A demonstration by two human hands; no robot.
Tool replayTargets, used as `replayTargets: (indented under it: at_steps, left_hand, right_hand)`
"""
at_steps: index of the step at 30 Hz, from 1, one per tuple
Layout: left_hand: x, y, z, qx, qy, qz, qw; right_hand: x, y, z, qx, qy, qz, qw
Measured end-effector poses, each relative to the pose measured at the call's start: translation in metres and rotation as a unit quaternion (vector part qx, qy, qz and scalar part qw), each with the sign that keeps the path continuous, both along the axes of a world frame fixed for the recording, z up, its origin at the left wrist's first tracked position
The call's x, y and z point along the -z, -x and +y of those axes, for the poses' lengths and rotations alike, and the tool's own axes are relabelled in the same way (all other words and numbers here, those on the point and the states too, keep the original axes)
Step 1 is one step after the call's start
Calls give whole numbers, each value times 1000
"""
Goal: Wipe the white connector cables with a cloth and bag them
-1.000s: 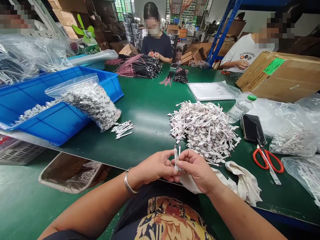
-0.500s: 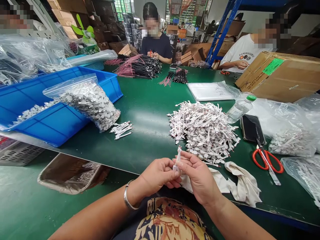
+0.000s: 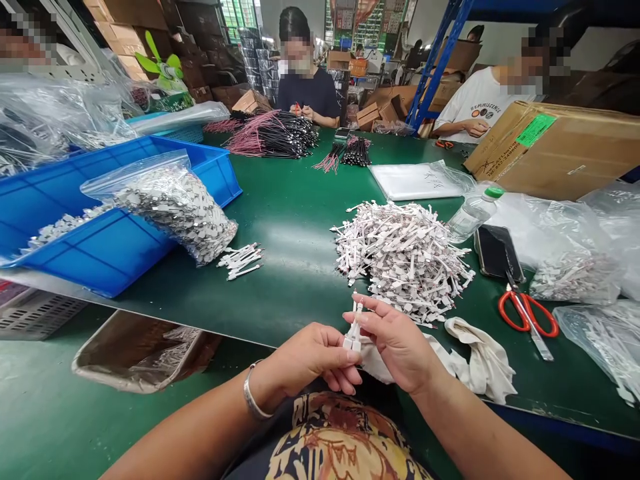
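Between both hands, above the table's front edge, is a white connector piece [image 3: 353,339] with a short lead pointing up. My left hand [image 3: 320,357], a silver bangle on its wrist, pinches the blocky lower end between thumb and fingers. My right hand [image 3: 400,337] holds the upper part with its thumb and fingertips. More than one piece may be in the grip; this is hard to tell. Just beyond the hands lies a large pile of similar white pieces [image 3: 405,257]. A few more pieces [image 3: 241,260] lie to the left.
A blue bin [image 3: 125,257] with a clear bag of parts [image 3: 175,207] stands left. Red-handled scissors [image 3: 527,313], a phone [image 3: 497,253], a bottle [image 3: 473,213], a cloth [image 3: 483,357] and a carton [image 3: 550,150] are right. Two people sit across the green table [image 3: 280,200].
My right hand's fingers have straightened somewhat and shifted along the white piece. More of its blocky end now shows above my left thumb. The whole view has shifted slightly.
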State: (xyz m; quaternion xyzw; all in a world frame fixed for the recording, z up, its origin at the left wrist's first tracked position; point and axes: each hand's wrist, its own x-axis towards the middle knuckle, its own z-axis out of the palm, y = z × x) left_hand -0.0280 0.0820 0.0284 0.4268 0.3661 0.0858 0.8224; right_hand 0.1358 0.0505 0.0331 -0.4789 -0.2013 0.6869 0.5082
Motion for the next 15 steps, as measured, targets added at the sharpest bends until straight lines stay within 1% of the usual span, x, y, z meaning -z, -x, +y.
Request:
replayTargets:
  at_steps: [4, 6, 7, 8, 9, 10, 11, 12, 13, 14, 15]
  left_hand:
    - [-1, 0, 0, 7, 2, 6, 1000]
    - [0, 1, 1, 20, -25, 13, 999]
    - [0, 1, 1, 27, -64, 22, 997]
    - [0, 2, 1, 29, -124, 35, 991]
    - [0, 3, 1, 26, -202, 51, 978]
    - [0, 4, 1, 19, -289, 67, 955]
    - [0, 6, 1, 8, -373, 82, 924]
    - [0, 8, 1, -2, -446, 93, 890]
    - [0, 10, 2, -11, -501, 97, 860]
    - [1, 12, 2, -18, -540, 97, 836]
    - [2, 14, 2, -22, -568, 93, 818]
  right_hand:
    - [3, 1, 1, -5, -9, -33, 999]
    - [2, 2, -3, -8, -27, -62, 998]
    - [1, 2, -6, -6, -47, -94, 994]
    - [-1, 1, -11, -3, -82, -144, 986]
    - [-4, 0, -17, -1, -138, -213, 967]
    - [-7, -1, -24, -3, -210, -292, 933]
    - [-9, -3, -31, -11, -292, -370, 882]
    - [-10, -5, -38, -24, -375, -436, 818]
    - [-10, -8, -45, -38, -447, -487, 749]
    - [-8, -10, -51, -51, -502, -524, 686]
    - [-4, -12, -56, -60, -539, -553, 632]
